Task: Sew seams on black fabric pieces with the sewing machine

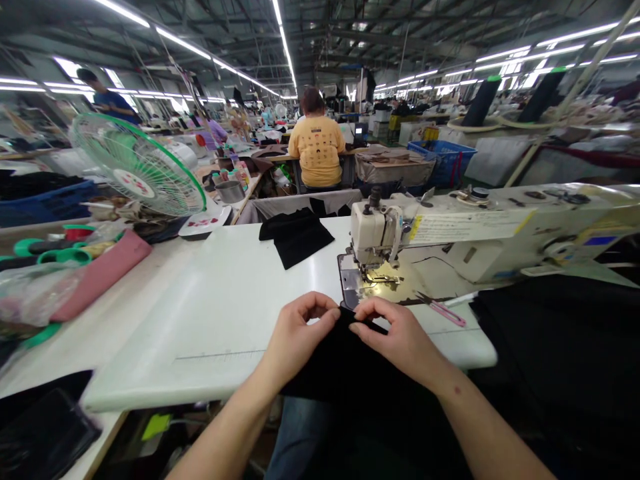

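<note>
Both my hands pinch the upper edge of a black fabric piece [345, 363], which hangs over the table's front edge toward my lap. My left hand [306, 327] has thumb and fingers closed on it at the left. Just to the right, my right hand [393, 333] grips the same edge, its fingertips close to the left ones. Beyond them stands a sewing machine [375, 233], its needle area and metal plate lit. The cloth lies in front of the plate, not under the presser foot. Pink-handled thread snips [447, 313] rest right of my right hand.
Another black fabric piece [300, 233] lies on the white table [200, 300] behind my left hand. A green-rimmed fan [137, 173] stands at the left, near bagged thread spools. Black cloth [560, 340] is heaped at the right. A person in a yellow shirt [317, 150] sits ahead.
</note>
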`<control>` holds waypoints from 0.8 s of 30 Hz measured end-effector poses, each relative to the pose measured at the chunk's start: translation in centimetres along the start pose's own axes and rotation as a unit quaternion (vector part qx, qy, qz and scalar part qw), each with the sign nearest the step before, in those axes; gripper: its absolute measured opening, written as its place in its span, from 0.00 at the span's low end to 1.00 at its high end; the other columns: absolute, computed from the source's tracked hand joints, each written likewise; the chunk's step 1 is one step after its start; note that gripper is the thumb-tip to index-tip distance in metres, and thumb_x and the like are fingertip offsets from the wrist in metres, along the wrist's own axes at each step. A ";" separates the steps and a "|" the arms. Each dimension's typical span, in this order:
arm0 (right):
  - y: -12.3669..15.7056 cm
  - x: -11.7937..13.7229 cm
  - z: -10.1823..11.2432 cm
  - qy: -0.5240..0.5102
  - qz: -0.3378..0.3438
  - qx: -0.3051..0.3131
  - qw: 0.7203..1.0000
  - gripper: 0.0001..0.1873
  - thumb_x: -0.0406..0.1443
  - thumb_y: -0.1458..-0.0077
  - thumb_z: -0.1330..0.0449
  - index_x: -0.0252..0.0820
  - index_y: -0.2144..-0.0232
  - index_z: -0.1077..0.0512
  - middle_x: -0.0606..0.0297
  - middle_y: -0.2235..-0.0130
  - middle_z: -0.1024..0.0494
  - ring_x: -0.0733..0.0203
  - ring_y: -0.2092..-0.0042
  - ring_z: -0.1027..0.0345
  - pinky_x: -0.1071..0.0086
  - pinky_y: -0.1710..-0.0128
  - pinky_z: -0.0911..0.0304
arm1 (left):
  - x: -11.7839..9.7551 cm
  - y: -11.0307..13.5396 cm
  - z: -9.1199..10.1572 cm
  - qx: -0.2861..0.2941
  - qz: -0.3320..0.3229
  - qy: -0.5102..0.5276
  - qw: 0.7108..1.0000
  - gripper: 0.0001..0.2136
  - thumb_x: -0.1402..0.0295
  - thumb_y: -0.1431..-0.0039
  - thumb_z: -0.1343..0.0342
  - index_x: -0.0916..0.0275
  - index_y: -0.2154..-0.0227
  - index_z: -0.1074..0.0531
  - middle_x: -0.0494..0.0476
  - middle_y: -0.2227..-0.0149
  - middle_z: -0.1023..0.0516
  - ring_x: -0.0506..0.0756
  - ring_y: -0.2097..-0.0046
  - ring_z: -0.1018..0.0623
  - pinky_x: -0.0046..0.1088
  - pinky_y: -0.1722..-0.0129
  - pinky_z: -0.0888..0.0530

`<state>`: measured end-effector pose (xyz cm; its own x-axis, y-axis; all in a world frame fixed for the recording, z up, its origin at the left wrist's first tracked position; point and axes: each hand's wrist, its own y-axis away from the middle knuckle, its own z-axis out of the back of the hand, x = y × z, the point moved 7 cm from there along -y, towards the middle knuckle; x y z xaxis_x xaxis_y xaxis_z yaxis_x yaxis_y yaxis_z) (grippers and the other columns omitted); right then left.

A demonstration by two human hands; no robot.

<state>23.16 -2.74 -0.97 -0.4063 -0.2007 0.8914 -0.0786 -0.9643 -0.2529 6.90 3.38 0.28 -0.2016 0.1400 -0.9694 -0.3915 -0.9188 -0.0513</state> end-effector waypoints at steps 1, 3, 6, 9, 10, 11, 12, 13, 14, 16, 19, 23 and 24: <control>0.2 -0.5 0.4 0.015 -0.019 0.025 0.999 0.03 0.36 0.47 0.35 0.46 0.70 0.27 0.70 0.68 0.22 0.60 0.64 0.29 0.68 0.62 0.36 | -0.1 -0.1 0.8 -0.007 0.013 0.016 1.000 0.09 0.62 0.50 0.36 0.62 0.73 0.23 0.50 0.76 0.23 0.50 0.73 0.27 0.24 0.72 0.31; 0.9 -2.0 1.5 0.020 -0.058 0.055 0.997 0.04 0.36 0.50 0.33 0.46 0.71 0.25 0.71 0.69 0.23 0.59 0.65 0.30 0.67 0.63 0.37 | -0.2 -0.3 3.0 -0.041 0.034 0.043 0.998 0.11 0.60 0.53 0.32 0.63 0.72 0.23 0.50 0.75 0.24 0.49 0.73 0.28 0.22 0.74 0.33; 2.0 -4.3 3.3 -0.022 -0.093 0.037 0.995 0.05 0.38 0.51 0.31 0.45 0.72 0.24 0.69 0.70 0.22 0.58 0.65 0.30 0.66 0.62 0.35 | 0.0 -0.3 6.0 -0.102 0.058 0.084 0.990 0.15 0.59 0.58 0.28 0.63 0.71 0.22 0.50 0.75 0.23 0.49 0.73 0.28 0.20 0.74 0.33; 2.9 -5.9 4.1 -0.073 -0.096 -0.015 0.993 0.09 0.43 0.48 0.34 0.45 0.71 0.25 0.66 0.67 0.20 0.57 0.62 0.26 0.63 0.58 0.31 | 0.8 0.0 7.2 -0.142 0.075 0.131 0.978 0.18 0.59 0.64 0.25 0.62 0.71 0.21 0.49 0.76 0.23 0.48 0.74 0.29 0.19 0.76 0.34; 3.1 -6.2 4.0 -0.090 -0.094 -0.029 0.991 0.10 0.44 0.46 0.35 0.45 0.70 0.25 0.64 0.64 0.20 0.57 0.60 0.25 0.63 0.56 0.31 | 1.2 0.1 7.1 -0.148 0.080 0.144 0.975 0.18 0.59 0.65 0.24 0.62 0.71 0.21 0.48 0.76 0.23 0.47 0.74 0.29 0.18 0.76 0.34; 3.2 -6.4 3.8 -0.105 -0.092 -0.041 0.989 0.11 0.45 0.46 0.35 0.45 0.69 0.25 0.62 0.60 0.19 0.56 0.56 0.25 0.62 0.53 0.30 | 1.5 0.2 6.8 -0.150 0.088 0.154 0.973 0.19 0.60 0.66 0.24 0.62 0.71 0.21 0.48 0.76 0.23 0.47 0.74 0.29 0.18 0.75 0.33; 3.2 -6.5 3.5 -0.117 -0.089 -0.053 0.988 0.11 0.45 0.46 0.35 0.45 0.68 0.25 0.60 0.54 0.20 0.55 0.52 0.26 0.61 0.51 0.31 | 1.9 0.3 6.5 -0.150 0.095 0.162 0.971 0.19 0.60 0.66 0.23 0.62 0.71 0.21 0.48 0.75 0.23 0.47 0.73 0.28 0.17 0.74 0.33; 3.1 -6.6 3.2 -0.125 -0.087 -0.063 0.986 0.11 0.45 0.46 0.35 0.45 0.67 0.25 0.58 0.49 0.22 0.55 0.49 0.27 0.61 0.49 0.31 | 2.2 0.4 6.2 -0.148 0.101 0.167 0.970 0.19 0.60 0.67 0.23 0.62 0.71 0.21 0.48 0.75 0.22 0.47 0.72 0.28 0.16 0.73 0.32; 3.0 -6.8 2.9 -0.131 -0.087 -0.074 0.985 0.11 0.44 0.47 0.34 0.45 0.66 0.26 0.57 0.45 0.25 0.54 0.46 0.29 0.61 0.48 0.32 | 2.4 0.5 5.9 -0.145 0.106 0.170 0.969 0.19 0.60 0.67 0.23 0.62 0.71 0.21 0.49 0.74 0.22 0.47 0.72 0.27 0.16 0.72 0.31; 2.6 -7.2 2.3 -0.137 -0.092 -0.091 0.982 0.13 0.42 0.50 0.32 0.45 0.63 0.27 0.56 0.39 0.31 0.53 0.43 0.32 0.60 0.48 0.33 | 2.5 0.7 5.6 -0.144 0.108 0.172 0.968 0.19 0.60 0.67 0.22 0.62 0.72 0.20 0.48 0.73 0.22 0.46 0.71 0.27 0.15 0.71 0.31; 1.7 -8.2 1.7 -0.155 -0.113 -0.092 0.977 0.16 0.40 0.53 0.32 0.45 0.62 0.29 0.56 0.46 0.25 0.54 0.48 0.29 0.61 0.52 0.32 | 2.3 0.8 5.8 -0.149 0.109 0.172 0.968 0.20 0.59 0.68 0.22 0.62 0.72 0.20 0.48 0.74 0.22 0.46 0.71 0.28 0.14 0.72 0.32; 1.3 -9.1 1.3 -0.186 -0.139 -0.088 0.969 0.19 0.42 0.57 0.30 0.46 0.65 0.33 0.64 0.63 0.21 0.58 0.60 0.26 0.62 0.57 0.30 | 2.1 0.9 6.5 -0.157 0.111 0.173 0.966 0.21 0.59 0.70 0.21 0.62 0.72 0.20 0.48 0.75 0.22 0.46 0.73 0.29 0.15 0.74 0.32; 1.3 -9.2 1.2 -0.190 -0.145 -0.090 0.967 0.19 0.43 0.57 0.30 0.46 0.66 0.33 0.66 0.65 0.22 0.58 0.62 0.26 0.62 0.57 0.30 | 2.2 0.9 6.6 -0.160 0.111 0.175 0.965 0.21 0.59 0.70 0.21 0.62 0.72 0.20 0.48 0.75 0.22 0.46 0.73 0.28 0.15 0.74 0.31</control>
<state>27.89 -2.39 -9.03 0.0167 -0.0085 0.9998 -0.3097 -0.9508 -0.0029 0.21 5.32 -0.27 0.0889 -0.1550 -0.9839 -0.0658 -0.9866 0.1495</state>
